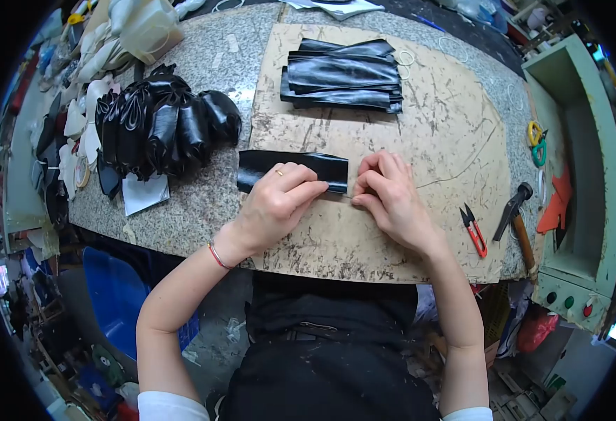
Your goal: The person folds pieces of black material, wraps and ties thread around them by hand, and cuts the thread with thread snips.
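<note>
A glossy black strip [297,163] lies flat on the marked cardboard sheet [364,245] in front of me. My left hand [280,200] is closed on the strip's near edge, thumb and fingers pressed together near its right part. Just right of the strip's right end, my right hand [391,196] has its fingers curled and thumb against fingertips; whatever lies between them is too small to name. Farther back on the cardboard is a stack of similar black strips [341,74]. A heap of gathered black pieces [164,126] sits to the left on the speckled tabletop.
Red-handled snips [477,237] and a hammer [522,231] lie at the right, near yellow and green-handled scissors [538,144]. A green metal frame [567,161] borders the right side. Pale rubber bands [405,63] lie beside the stack. A blue bin [115,295] stands below the left edge.
</note>
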{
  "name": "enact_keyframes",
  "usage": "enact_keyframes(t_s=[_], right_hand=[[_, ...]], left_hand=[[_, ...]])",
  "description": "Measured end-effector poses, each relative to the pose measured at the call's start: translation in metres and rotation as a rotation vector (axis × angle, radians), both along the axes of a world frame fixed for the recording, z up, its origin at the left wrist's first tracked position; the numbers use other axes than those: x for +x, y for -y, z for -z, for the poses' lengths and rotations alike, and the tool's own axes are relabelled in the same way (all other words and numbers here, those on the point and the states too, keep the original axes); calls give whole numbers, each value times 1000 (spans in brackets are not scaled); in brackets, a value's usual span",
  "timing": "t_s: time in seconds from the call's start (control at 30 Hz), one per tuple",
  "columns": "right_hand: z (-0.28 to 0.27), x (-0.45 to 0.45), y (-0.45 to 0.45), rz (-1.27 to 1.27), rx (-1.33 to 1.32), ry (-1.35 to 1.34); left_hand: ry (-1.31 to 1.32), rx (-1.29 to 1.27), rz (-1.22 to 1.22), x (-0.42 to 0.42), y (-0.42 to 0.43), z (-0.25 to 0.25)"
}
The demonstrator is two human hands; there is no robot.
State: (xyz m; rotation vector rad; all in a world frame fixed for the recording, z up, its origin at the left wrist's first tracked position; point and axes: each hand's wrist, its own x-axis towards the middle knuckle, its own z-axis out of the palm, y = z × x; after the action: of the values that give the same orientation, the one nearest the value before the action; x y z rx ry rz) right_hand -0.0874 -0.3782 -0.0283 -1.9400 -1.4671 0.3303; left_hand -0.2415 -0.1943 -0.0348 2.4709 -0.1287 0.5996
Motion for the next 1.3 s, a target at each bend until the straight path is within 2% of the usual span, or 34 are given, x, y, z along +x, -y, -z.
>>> enact_keyframes(t_s=[0.27, 0.4, 0.47, 0.6, 1.03, 1.23, 1.3], right_hand=[[-4, -2, 2, 29, 10, 51], [-19, -8, 6, 133, 40, 244], [-19, -15, 2, 108, 25, 190], [-9, -24, -5, 104, 13, 119], [-10, -23, -10, 40, -9, 83], [-4, -26, -14, 88, 67, 112], [-1, -29, -15, 128, 72, 106]], left_hand=[[-70, 82, 90, -1, 0, -6], [-69, -76, 71, 3, 7, -5], [-102, -177, 84, 8, 4, -4], [-131, -210, 79, 15, 0, -3], [-135, -149, 127, 19, -3, -3], [-149, -102, 79, 22, 1, 0], [-170, -171, 20, 22, 5, -1]])
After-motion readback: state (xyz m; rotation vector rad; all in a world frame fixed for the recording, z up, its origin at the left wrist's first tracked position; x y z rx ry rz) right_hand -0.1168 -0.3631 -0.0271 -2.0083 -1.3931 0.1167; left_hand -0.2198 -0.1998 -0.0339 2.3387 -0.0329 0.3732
